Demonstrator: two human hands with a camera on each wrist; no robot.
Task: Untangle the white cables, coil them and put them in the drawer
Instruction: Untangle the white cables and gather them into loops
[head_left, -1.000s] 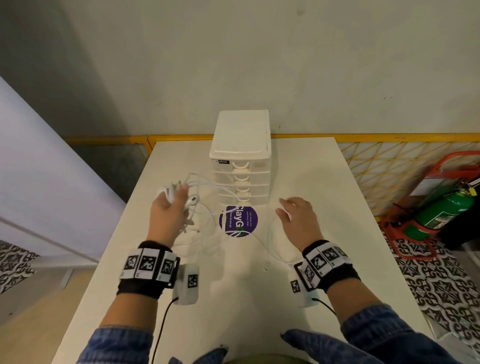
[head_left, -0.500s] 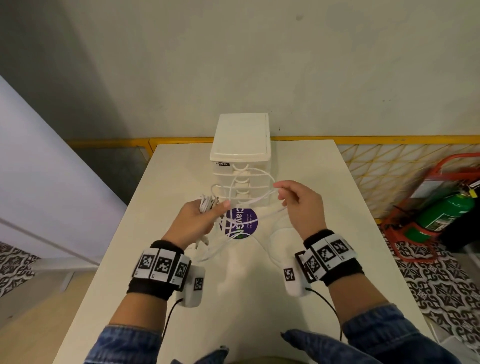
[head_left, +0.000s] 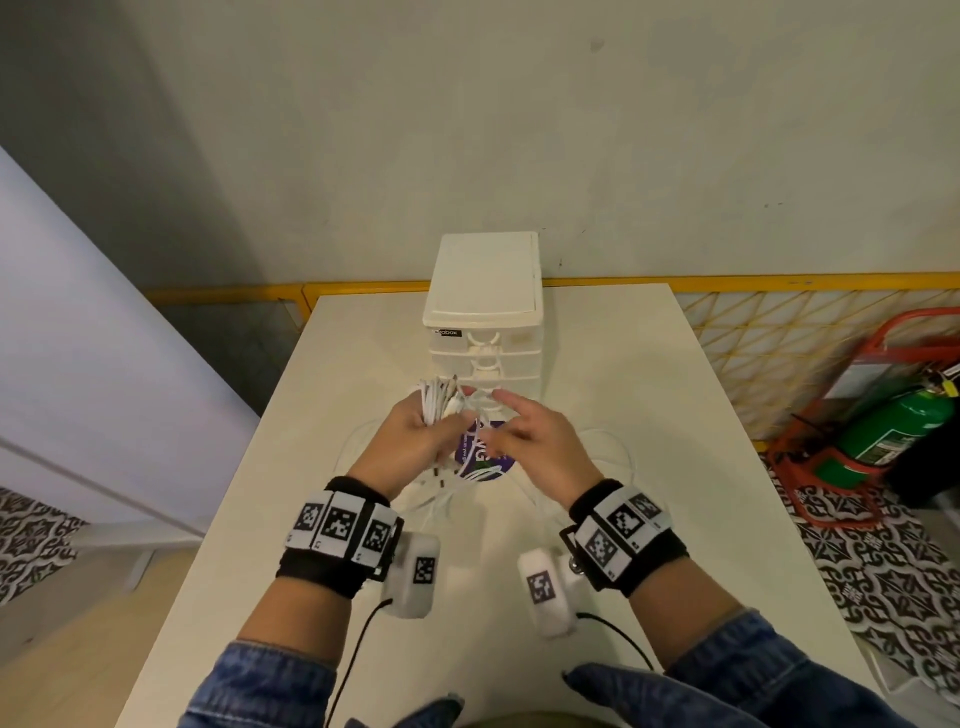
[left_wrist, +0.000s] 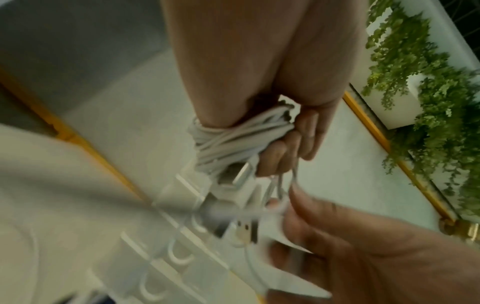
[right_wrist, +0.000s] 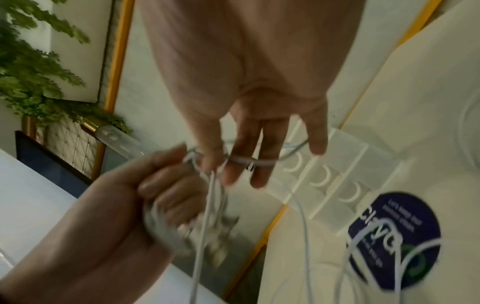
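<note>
A bundle of coiled white cables (head_left: 435, 408) (left_wrist: 233, 142) sits in my left hand (head_left: 410, 441), whose fingers (left_wrist: 288, 148) curl round it above the table, just in front of the drawer unit. My right hand (head_left: 524, 441) is close beside it, fingers spread. Its thumb and index finger (right_wrist: 228, 172) pinch a loose strand (right_wrist: 249, 163) that runs to the bundle. More white cable (head_left: 621, 457) trails in loops on the table. The white drawer unit (head_left: 483, 332) stands at the back centre, with its drawers closed.
A round purple sticker (head_left: 480, 460) lies on the white table (head_left: 649, 374) under my hands. A green fire extinguisher (head_left: 893, 431) in a red stand is on the floor to the right. A yellow rail (head_left: 779, 283) runs behind the table.
My hands have come together over the sticker. The left hand lifted the bundle toward the centre, and the right hand drew in from the right with a strand.
</note>
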